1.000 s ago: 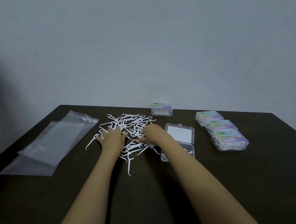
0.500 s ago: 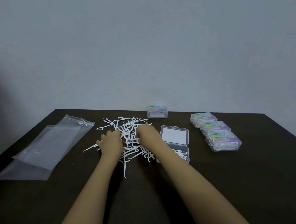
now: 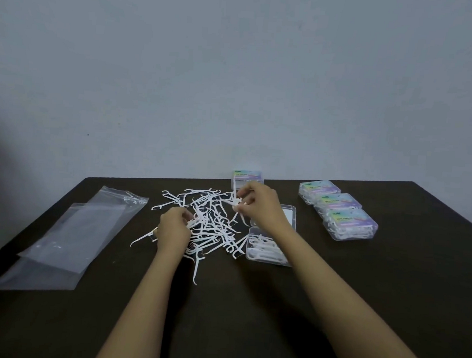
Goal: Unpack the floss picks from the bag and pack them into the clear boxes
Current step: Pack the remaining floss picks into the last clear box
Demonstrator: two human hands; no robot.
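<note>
A loose pile of white floss picks (image 3: 212,222) lies in the middle of the dark table (image 3: 248,305). My left hand (image 3: 174,227) sits at the pile's left side, fingers curled round a few picks. Above the pile's right edge my right hand (image 3: 258,205) is raised and pinches a small bunch of picks. An open clear box (image 3: 266,251) lies just right of the pile with several picks inside; its lid (image 3: 289,216) is partly hidden behind my right wrist.
Two flat clear plastic bags (image 3: 72,231) lie at the left of the table. Three filled, closed boxes (image 3: 338,211) are lined up at the right rear. One more closed box (image 3: 246,178) stands at the back edge near the wall.
My right hand has lifted from the pile with picks pinched in it and moved toward the back right. My left hand has curled onto picks at the pile's left.
</note>
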